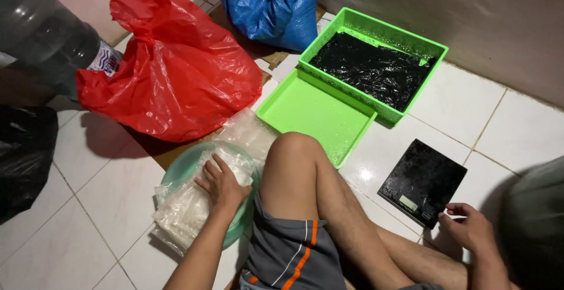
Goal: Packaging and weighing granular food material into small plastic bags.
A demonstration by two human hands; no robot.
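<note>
The person sits on the white tiled floor (106, 208) with one bare knee (296, 149) raised in the middle of the view. The left hand (222, 184) lies flat and open, palm down, on a stack of clear plastic bags (188, 208) that rests in a pale green bowl (176, 172) at the near left; more clear bags (247, 128) lie just beyond the bowl. The right hand (470, 228), fingers loosely curled and gripping nothing, touches the near corner of a flat black scale (423, 181) on the floor at the near right. Beyond the knee sits a shallow green tray (311, 111), and touching its far right side stands a deeper green basket (432, 46) filled with a dark, wet, glistening mass (373, 67). A red plastic bag (170, 73) bulges at the far left, a blue sack (270, 5) stands behind it near the wall, and a large clear water bottle (41, 31) lies at the far left edge. A black bag (23, 155) slumps at the left edge, nearer.
</note>
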